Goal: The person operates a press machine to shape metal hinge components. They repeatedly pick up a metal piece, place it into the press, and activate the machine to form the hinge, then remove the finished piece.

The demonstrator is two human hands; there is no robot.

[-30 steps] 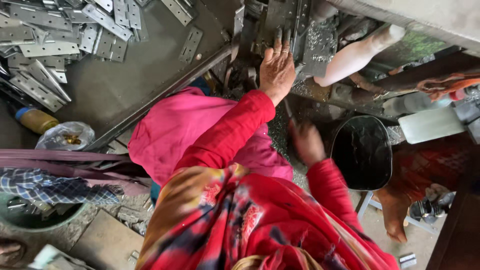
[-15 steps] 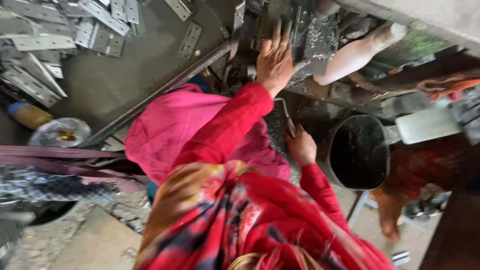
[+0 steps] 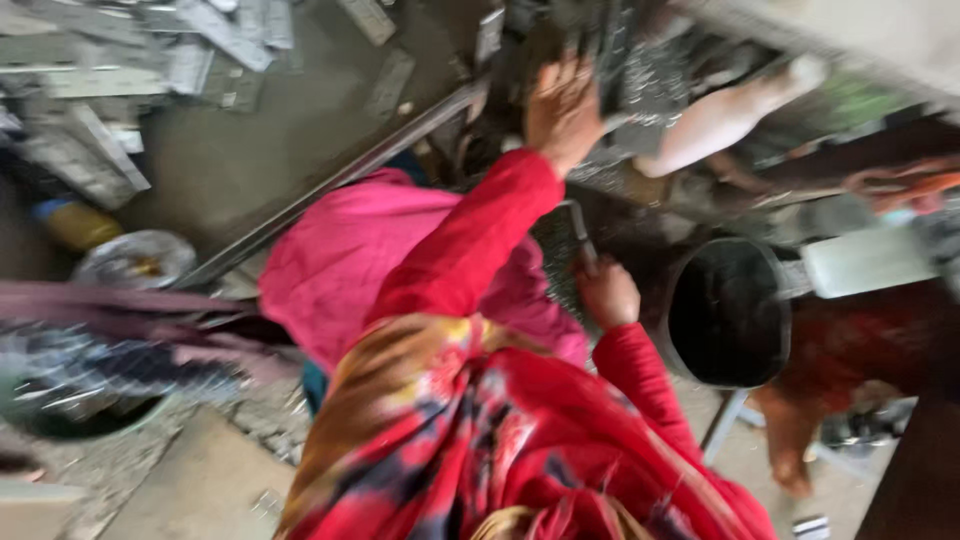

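My left hand point(image 3: 565, 108) stretches forward in a red sleeve, its fingers spread against a blurred heap of grey metal parts point(image 3: 640, 75). It does not seem to hold anything. My right hand point(image 3: 606, 292) is lower and closer to me, closed around a thin metal rod point(image 3: 580, 222) that points up and away. A pink cloth point(image 3: 340, 260) covers my lap to the left of both arms. A black bucket point(image 3: 728, 312) stands just right of my right hand.
Flat metal brackets point(image 3: 90, 60) lie scattered on the grey floor at upper left, beside a long metal bar point(image 3: 330, 185). Another person's bare leg point(image 3: 720, 115) is at upper right. A yellow bottle point(image 3: 75, 222) and a bowl point(image 3: 135, 262) sit at left.
The view has swung and blurred. My left hand stays at the metal parts. My right hand has closed on the thin rod near the bucket.
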